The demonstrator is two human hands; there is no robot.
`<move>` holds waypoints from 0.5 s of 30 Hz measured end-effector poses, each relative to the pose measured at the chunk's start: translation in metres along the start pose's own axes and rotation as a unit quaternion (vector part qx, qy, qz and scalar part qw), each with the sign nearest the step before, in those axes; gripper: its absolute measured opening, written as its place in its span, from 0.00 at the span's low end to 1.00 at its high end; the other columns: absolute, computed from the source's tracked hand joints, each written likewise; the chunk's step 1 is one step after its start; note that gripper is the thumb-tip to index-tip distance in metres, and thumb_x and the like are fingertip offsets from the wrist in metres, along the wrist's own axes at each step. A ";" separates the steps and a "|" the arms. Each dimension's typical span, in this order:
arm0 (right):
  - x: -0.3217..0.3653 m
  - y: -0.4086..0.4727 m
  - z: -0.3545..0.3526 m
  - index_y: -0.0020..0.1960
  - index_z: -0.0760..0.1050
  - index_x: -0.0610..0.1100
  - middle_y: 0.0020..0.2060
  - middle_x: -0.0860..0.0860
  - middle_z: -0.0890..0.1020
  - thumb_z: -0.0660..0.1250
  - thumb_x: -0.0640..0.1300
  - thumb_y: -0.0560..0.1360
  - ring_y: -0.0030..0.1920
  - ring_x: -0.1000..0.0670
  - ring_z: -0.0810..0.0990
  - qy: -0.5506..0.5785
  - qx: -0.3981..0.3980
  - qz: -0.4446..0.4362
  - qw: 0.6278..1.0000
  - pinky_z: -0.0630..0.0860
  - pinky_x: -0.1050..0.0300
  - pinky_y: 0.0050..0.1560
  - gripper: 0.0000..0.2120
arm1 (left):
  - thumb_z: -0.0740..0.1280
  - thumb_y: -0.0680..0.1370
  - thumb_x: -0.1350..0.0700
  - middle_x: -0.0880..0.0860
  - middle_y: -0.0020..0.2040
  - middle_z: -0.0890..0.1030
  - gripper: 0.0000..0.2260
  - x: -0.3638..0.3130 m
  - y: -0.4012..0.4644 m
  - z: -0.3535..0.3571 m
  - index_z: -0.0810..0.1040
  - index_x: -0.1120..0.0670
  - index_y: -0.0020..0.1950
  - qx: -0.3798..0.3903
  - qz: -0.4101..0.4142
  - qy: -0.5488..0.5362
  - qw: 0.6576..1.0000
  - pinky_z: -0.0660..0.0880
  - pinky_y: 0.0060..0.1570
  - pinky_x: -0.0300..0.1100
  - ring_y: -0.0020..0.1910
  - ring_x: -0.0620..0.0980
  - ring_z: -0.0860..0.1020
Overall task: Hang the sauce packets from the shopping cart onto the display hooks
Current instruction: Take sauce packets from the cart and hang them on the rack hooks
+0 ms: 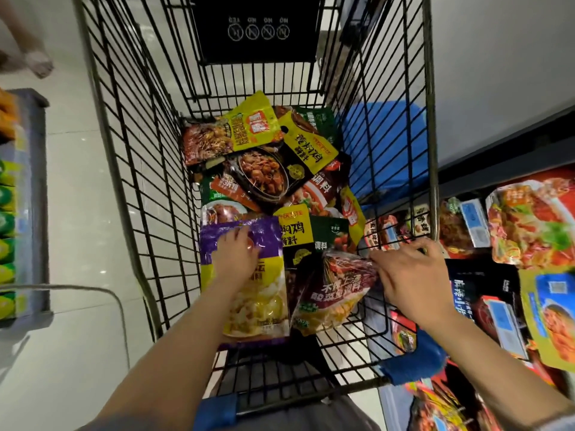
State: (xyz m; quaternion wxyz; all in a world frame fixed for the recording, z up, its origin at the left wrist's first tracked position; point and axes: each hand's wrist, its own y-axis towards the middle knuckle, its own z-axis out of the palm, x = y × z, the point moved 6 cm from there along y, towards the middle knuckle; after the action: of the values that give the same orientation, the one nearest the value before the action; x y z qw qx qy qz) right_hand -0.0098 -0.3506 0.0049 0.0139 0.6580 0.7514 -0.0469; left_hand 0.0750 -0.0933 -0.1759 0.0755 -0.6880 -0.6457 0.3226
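Could drag the purple-and-yellow packet (249, 281) askew or snag loose neighbours, since the left hand (235, 255) lies flat and spread on it near the shopping cart's (146, 194) left wall without gripping. May tear or drop the dark red packet (334, 286), pinched by one corner in the right hand (410, 275) at the right wall, just beside the display packets (529, 225).

We see pale tiled floor (81, 188) | green packages on shelf (7, 219) at floor's left edge | someone's foot (39, 65) at far-left corner
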 end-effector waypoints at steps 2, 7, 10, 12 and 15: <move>0.001 0.000 0.001 0.46 0.82 0.48 0.31 0.53 0.82 0.74 0.36 0.62 0.32 0.47 0.79 -0.010 -0.004 -0.001 1.000 0.63 0.53 0.47 0.14 | 0.62 0.78 0.52 0.58 0.70 0.66 0.24 -0.001 0.030 -0.017 0.62 0.54 0.73 -0.041 0.002 -0.010 0.999 0.70 0.59 0.58 0.68 0.60 0.64; -0.002 -0.001 0.006 0.47 0.81 0.47 0.33 0.53 0.82 0.74 0.37 0.62 0.34 0.48 0.79 -0.006 -0.003 0.001 1.000 0.64 0.52 0.50 0.14 | 0.60 0.79 0.45 0.58 0.76 0.54 0.29 0.018 0.075 0.001 0.53 0.50 0.76 0.169 -0.002 0.106 0.980 0.58 0.70 0.59 0.73 0.61 0.56; -0.003 -0.003 0.007 0.48 0.81 0.47 0.32 0.52 0.82 0.74 0.37 0.62 0.34 0.47 0.79 -0.010 -0.003 0.000 1.000 0.64 0.52 0.50 0.15 | 0.60 0.78 0.42 0.56 0.76 0.54 0.30 0.024 0.067 0.003 0.53 0.50 0.76 0.147 -0.003 0.134 0.980 0.61 0.67 0.58 0.71 0.61 0.62; -0.003 -0.003 0.007 0.48 0.81 0.46 0.31 0.52 0.81 0.74 0.36 0.62 0.33 0.47 0.79 -0.008 -0.001 0.001 1.000 0.64 0.52 0.50 0.15 | 0.63 0.76 0.42 0.58 0.73 0.62 0.31 0.020 0.064 -0.006 0.59 0.53 0.74 0.082 0.011 0.168 0.982 0.65 0.65 0.55 0.68 0.61 0.67; -0.004 -0.002 0.007 0.47 0.81 0.46 0.31 0.52 0.81 0.73 0.36 0.62 0.33 0.47 0.79 -0.008 -0.003 0.002 1.000 0.64 0.52 0.49 0.15 | 0.67 0.74 0.45 0.56 0.69 0.69 0.28 0.017 0.061 -0.017 0.63 0.52 0.70 0.055 0.010 0.194 0.979 0.64 0.64 0.54 0.66 0.58 0.70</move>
State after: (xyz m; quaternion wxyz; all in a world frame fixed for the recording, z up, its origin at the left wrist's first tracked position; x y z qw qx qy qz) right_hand -0.0115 -0.3553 -0.0017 0.0224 0.6590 0.7501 -0.0501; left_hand 0.1349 -0.0817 -0.2005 0.2337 -0.7385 -0.5934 0.2188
